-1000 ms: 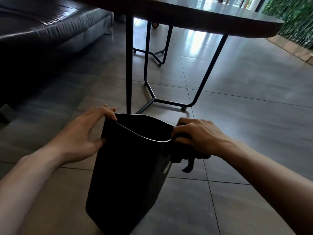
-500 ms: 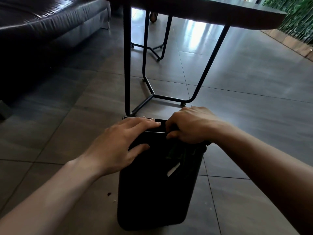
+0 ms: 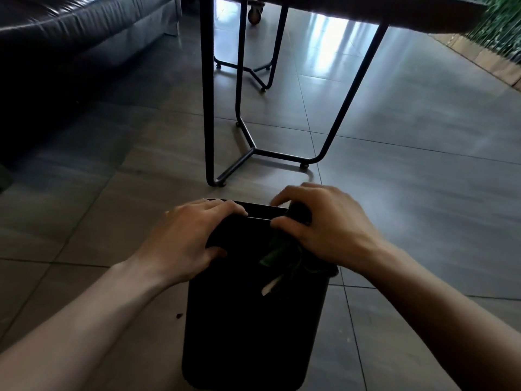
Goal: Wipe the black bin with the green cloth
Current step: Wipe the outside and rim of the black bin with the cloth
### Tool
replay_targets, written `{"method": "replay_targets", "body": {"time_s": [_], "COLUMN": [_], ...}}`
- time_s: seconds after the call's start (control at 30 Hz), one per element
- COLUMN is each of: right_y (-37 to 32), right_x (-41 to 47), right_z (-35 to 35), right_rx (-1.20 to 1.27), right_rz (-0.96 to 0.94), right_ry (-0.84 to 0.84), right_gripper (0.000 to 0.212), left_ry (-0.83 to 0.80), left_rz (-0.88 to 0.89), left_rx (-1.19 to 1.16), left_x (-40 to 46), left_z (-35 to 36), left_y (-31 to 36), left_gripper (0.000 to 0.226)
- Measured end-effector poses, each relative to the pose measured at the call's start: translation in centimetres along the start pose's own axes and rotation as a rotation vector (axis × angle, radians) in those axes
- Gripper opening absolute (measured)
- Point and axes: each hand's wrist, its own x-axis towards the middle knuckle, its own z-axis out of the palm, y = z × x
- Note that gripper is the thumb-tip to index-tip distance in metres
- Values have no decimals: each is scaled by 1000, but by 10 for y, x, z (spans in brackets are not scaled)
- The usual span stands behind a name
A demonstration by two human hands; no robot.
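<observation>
**While one hand steadies, the other wipes the rim**

Because a light bin would slide or tip under a rubbing hand, the left hand (image 3: 194, 238) lies over the near top edge of the black bin (image 3: 248, 320), fingers together and draped across the rim, thumb down the near wall, which looks like a brace more than a tight grip. The bin stands upright on the tiled floor (image 3: 423, 221), just in front of the table legs (image 3: 239, 114). At the right end of the rim the right hand (image 3: 324, 224) has its fingers curled and clamped on the green cloth (image 3: 277, 251), bunched so the pressure lands on the edge; a loose tail hangs down the near wall. Judging by this, the rim is being wiped, with the walls probably left to do
</observation>
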Motion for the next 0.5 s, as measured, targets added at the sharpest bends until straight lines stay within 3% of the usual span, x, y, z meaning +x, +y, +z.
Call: {"method": "replay_targets", "body": {"time_s": [0.1, 0.2, 0.3, 0.5], "right_y": [4, 2, -2, 13], "right_x": [-28, -50, -62, -117], "right_z": [14, 47, 91, 163], "right_rx": [262, 153, -70, -453], "right_rz": [-52, -150, -269, -472], "right_ry": [378, 627, 566, 168], "right_gripper": [32, 32, 35, 74], "left_ry": [-9, -12, -7, 39], "left_rz": [-18, -7, 6, -3], "left_rx": [-30, -40, -51, -80], "left_x": [-4, -4, -2, -1], "left_z": [4, 6, 5, 5], "left_y": [-5, -4, -4, -3], "left_gripper": [72, 72, 72, 72]}}
